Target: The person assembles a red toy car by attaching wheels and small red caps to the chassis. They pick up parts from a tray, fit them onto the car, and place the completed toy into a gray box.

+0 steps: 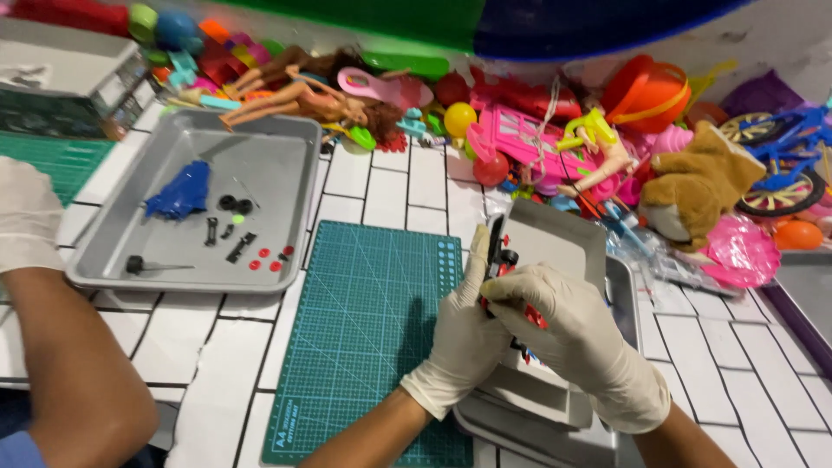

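Both my hands wear white gloves and hold a small red and black toy vehicle point(503, 260) over the right edge of the green cutting mat point(364, 321). My left hand point(464, 334) grips it from the left side with the thumb up along its body. My right hand point(568, 334) wraps over it from the right, fingers closed on its red parts. Most of the toy is hidden by my fingers.
A grey tray point(286, 173) at the left holds a blue toy shell point(180, 195), black wheels and small red parts. Another tray point(620, 290) lies under my hands. A heap of dolls, balls, a plush bear point(698, 186) and a toy bicycle lines the back. Another person's gloved arm point(61, 347) is at the left.
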